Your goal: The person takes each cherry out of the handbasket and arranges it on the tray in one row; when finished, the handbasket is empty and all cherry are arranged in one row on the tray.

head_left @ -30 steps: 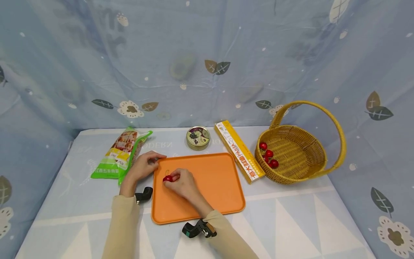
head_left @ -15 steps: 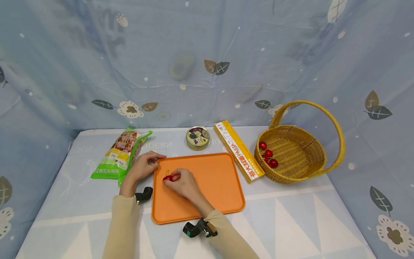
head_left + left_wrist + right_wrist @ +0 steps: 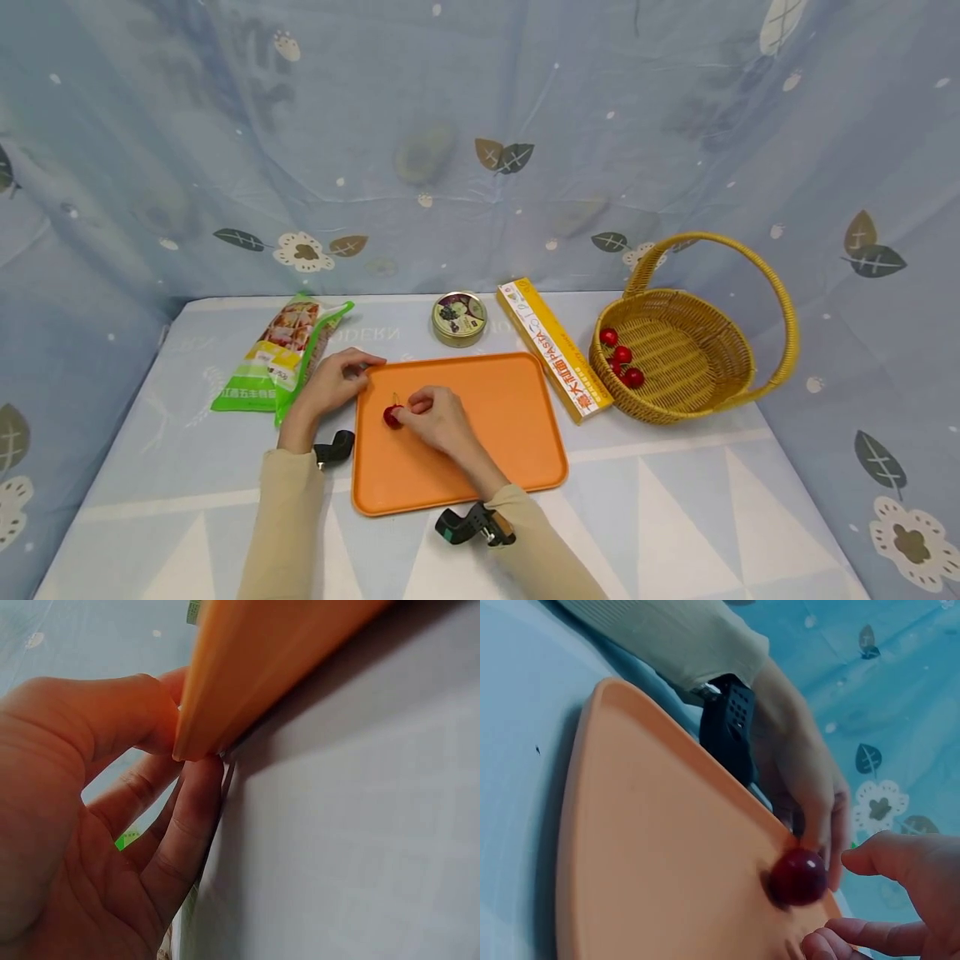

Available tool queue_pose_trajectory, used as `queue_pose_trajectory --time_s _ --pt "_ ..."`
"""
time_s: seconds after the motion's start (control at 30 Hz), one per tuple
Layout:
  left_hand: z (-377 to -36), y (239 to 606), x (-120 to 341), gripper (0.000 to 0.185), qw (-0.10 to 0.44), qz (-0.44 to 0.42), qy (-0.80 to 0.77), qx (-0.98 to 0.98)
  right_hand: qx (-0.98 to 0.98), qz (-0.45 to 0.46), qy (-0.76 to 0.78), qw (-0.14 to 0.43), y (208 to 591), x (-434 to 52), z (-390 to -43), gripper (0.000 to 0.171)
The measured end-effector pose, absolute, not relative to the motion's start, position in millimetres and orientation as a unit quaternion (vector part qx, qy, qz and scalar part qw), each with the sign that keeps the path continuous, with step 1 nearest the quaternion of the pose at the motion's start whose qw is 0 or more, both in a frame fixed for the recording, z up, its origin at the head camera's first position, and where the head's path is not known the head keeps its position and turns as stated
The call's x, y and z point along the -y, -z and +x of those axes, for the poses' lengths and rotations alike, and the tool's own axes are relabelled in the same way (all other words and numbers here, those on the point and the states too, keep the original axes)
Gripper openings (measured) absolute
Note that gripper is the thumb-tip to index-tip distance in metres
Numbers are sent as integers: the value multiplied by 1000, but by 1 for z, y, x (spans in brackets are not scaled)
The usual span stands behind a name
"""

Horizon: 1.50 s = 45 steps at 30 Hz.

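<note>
- Since a second ago: right hand [image 3: 435, 418] let go of cherry [image 3: 392, 416], drawn slightly back.
- Now loose, holding nothing; cherry on tray [image 3: 487, 450] just beyond fingertips.
- Left hand [image 3: 336, 383] pinching tray's far-left corner.

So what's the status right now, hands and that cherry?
Left hand grips tray corner. Right hand open, just off cherry; cherry lies on tray. Nothing in the way.
</note>
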<state>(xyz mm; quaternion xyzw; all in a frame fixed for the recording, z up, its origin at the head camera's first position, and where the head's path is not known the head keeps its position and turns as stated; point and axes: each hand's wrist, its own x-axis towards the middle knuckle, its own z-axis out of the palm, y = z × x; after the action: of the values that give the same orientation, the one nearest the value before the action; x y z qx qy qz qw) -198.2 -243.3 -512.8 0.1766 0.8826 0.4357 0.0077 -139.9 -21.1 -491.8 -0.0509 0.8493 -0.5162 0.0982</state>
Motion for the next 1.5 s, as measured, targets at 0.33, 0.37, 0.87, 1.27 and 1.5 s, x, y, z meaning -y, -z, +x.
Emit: queue_pose_trajectory --time_s 0.33,0.37,0.87,1.27,1.5 --pt "-198 511 243 33 19 161 -430 -888 -856 -38 513 51 471 -35 -157 30" --pt "-198 511 243 33 17 161 -429 -889 -859 -34 508 45 468 -44 -160 29" --pt "-197 514 243 33 23 154 -433 -888 -904 9 427 -10 409 -210 -206 38" --pt "-196 516 243 33 17 156 -433 -888 -922 26 357 149 433 -283 -253 36" --pt "-196 517 243 34 21 155 -438 -885 -915 34 363 170 445 -287 -260 32"
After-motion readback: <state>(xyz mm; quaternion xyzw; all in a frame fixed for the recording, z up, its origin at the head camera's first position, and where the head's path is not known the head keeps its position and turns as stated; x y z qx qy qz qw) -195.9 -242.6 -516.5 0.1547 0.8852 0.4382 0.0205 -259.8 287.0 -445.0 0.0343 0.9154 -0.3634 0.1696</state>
